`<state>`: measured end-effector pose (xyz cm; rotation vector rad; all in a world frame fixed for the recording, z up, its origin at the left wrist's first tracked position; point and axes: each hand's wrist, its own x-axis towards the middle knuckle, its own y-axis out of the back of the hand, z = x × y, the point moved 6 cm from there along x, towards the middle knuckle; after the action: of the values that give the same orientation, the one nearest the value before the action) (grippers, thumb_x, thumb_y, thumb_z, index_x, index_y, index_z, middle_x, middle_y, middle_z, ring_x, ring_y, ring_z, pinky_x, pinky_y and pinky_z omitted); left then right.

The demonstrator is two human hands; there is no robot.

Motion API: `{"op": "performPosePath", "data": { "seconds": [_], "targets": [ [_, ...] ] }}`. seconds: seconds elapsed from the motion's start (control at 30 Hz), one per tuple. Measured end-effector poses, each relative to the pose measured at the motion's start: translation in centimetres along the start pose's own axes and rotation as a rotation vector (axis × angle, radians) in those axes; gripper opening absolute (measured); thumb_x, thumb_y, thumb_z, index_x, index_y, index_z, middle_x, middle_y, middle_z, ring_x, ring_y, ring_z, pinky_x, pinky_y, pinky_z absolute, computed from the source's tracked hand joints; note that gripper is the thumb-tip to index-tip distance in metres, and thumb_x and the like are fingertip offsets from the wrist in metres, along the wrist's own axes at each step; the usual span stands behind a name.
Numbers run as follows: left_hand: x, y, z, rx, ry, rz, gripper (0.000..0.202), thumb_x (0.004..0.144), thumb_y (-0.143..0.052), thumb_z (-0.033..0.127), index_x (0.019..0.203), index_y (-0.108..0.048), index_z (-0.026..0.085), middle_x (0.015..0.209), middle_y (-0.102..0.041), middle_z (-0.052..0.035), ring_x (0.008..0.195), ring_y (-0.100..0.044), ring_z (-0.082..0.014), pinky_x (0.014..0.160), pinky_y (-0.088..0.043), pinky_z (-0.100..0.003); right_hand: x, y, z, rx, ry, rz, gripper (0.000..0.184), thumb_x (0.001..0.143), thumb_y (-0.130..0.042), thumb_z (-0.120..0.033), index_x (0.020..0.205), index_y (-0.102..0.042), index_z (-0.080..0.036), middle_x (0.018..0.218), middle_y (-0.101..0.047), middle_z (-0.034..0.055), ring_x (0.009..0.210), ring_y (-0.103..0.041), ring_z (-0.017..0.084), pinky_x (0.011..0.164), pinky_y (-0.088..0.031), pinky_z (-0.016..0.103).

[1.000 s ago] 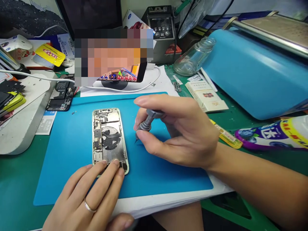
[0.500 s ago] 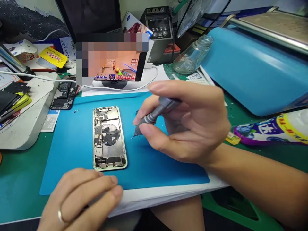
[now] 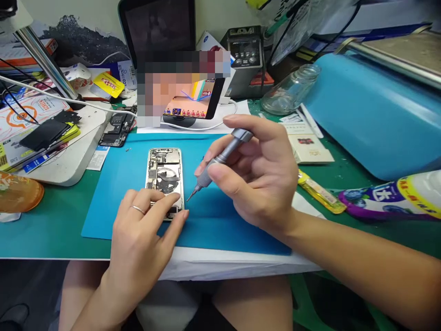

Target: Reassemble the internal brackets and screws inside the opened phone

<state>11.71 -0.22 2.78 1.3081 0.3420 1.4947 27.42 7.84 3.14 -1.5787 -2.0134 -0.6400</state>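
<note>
Green tabletop point(image 3: 62, 241) shows around a blue mat point(image 3: 220, 234), and on that mat lies an opened phone point(image 3: 168, 161), its inner parts bared and its long sides running away from the person. The left hand point(image 3: 138, 234) comes up from the bottom edge with its back turned upward, covering much of the phone's lower end. Its fingers are bent over the phone, one wearing a ring point(image 3: 138, 209); the index fingertip reaches the lower right part, and the thumb tip sits by the right edge with a narrow gap between the two. Whether they pinch anything small, I cannot tell.

The right hand point(image 3: 265, 179) is raised to the right of the phone, palm turned inward, its forearm slanting in from the lower right. Thumb and fingers close round the shaft of a grey screwdriver point(image 3: 220, 158), while the index finger arches over its capped top end. The tool tilts, tip down and leftward, just beside the phone's right edge; whether the tip touches the mat is unclear.

Near the mat's far left corner lie tiny loose pieces point(image 3: 128, 149), and beyond them another opened phone body point(image 3: 118, 128). Behind the mat stands a lit screen point(image 3: 213, 99), partly blurred. Farther right are a tilted glass jar point(image 3: 291, 87) and a pale carton point(image 3: 306, 142).
</note>
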Motion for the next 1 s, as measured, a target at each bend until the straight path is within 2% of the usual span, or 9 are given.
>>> {"op": "performPosePath", "data": {
  "seconds": [0.13, 0.3, 0.4, 0.6, 0.87, 1.0],
  "targets": [
    [-0.5, 0.3, 0.0, 0.008, -0.03, 0.017, 0.018, 0.097, -0.07, 0.018, 0.115, -0.068, 0.017, 0.095, -0.067, -0.0038, 0.083, -0.055, -0.0177, 0.074, -0.048, -0.034, -0.2, -0.3, 0.1, 0.094, -0.01, -0.024, 0.045, 0.094, -0.066, -0.017, 0.134, -0.054, -0.032, 0.095, -0.063, 0.0002, 0.078, -0.069, 0.014, 0.064, -0.066, 0.027],
    [-0.1, 1.0, 0.3, 0.128, -0.089, -0.079, 0.025, 0.101, -0.064, 0.023, 0.125, -0.065, 0.016, 0.103, -0.067, -0.0066, 0.088, -0.056, -0.0218, 0.076, -0.048, -0.038, -0.1, -0.4, 0.1, 0.155, 0.007, -0.014, 0.05, 0.091, -0.066, -0.011, 0.135, -0.055, -0.031, 0.096, -0.064, 0.0008, 0.079, -0.068, 0.014, 0.065, -0.065, 0.026],
    [0.5, 1.4, 0.1, 0.165, -0.114, -0.081, 0.027, 0.101, -0.064, 0.027, 0.126, -0.065, 0.017, 0.104, -0.066, -0.0064, 0.089, -0.057, -0.0224, 0.076, -0.048, -0.038, 0.1, -0.1, 0.2, 0.151, 0.021, 0.008, 0.051, 0.091, -0.067, -0.01, 0.135, -0.056, -0.033, 0.096, -0.064, 0.001, 0.078, -0.069, 0.015, 0.064, -0.065, 0.027],
    [1.4, 0.4, -1.0, 0.08, -0.118, -0.109, 0.018, 0.101, -0.064, 0.022, 0.118, -0.067, 0.019, 0.097, -0.067, -0.0039, 0.085, -0.055, -0.0207, 0.074, -0.047, -0.036, 0.1, 0.0, 0.5, 0.079, 0.001, 0.009, 0.052, 0.091, -0.068, -0.011, 0.137, -0.055, -0.033, 0.096, -0.064, 0.002, 0.08, -0.069, 0.016, 0.064, -0.065, 0.026],
    [1.7, -0.3, -0.7, -0.002, -0.1, -0.106, 0.018, 0.099, -0.066, 0.02, 0.116, -0.068, 0.017, 0.094, -0.066, -0.0031, 0.083, -0.054, -0.0196, 0.07, -0.047, -0.035, 0.2, 0.2, 0.2, 0.112, -0.018, 0.03, 0.051, 0.092, -0.067, -0.009, 0.137, -0.056, -0.033, 0.098, -0.064, 0.0015, 0.083, -0.069, 0.014, 0.073, -0.066, 0.028],
    [1.6, -0.5, -0.8, -0.031, -0.087, -0.101, 0.017, 0.099, -0.066, 0.018, 0.116, -0.068, 0.018, 0.095, -0.067, -0.0023, 0.081, -0.055, -0.0182, 0.07, -0.047, -0.034, 0.2, 0.1, 0.3, 0.132, -0.041, 0.02, 0.05, 0.093, -0.068, -0.01, 0.136, -0.056, -0.033, 0.098, -0.064, 0.0012, 0.082, -0.069, 0.014, 0.072, -0.066, 0.029]
  ]
}}
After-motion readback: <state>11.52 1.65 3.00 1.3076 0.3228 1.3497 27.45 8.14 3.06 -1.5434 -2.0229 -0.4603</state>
